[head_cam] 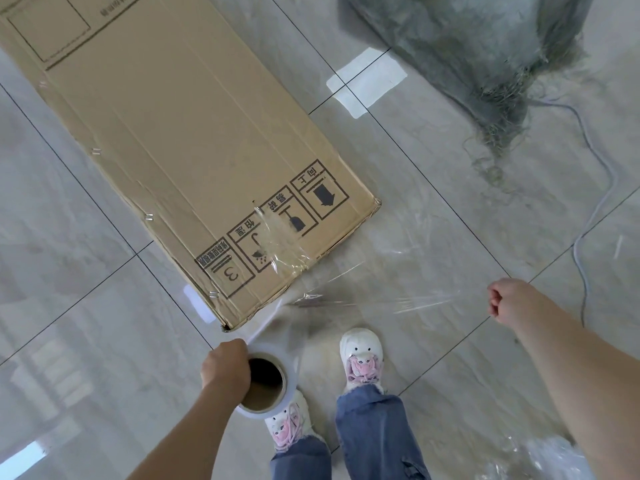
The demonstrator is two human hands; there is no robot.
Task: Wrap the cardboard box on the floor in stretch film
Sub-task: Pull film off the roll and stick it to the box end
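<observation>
A long brown cardboard box (180, 140) lies flat on the tiled floor, its near end printed with handling symbols. A patch of clear film clings to that near end. My left hand (227, 368) grips a roll of stretch film (268, 386) with a brown cardboard core, just below the box's near corner. A sheet of clear stretch film (374, 292) runs from the roll to the right, above the floor. My right hand (509, 301) is closed on the far edge of that sheet, well to the right of the box.
My two feet in white and pink shoes (362, 358) stand right behind the box's near end. A frayed grey-green fabric heap (485, 53) and a thin cable (595, 174) lie at the upper right. Crumpled clear plastic (540, 459) sits at the lower right.
</observation>
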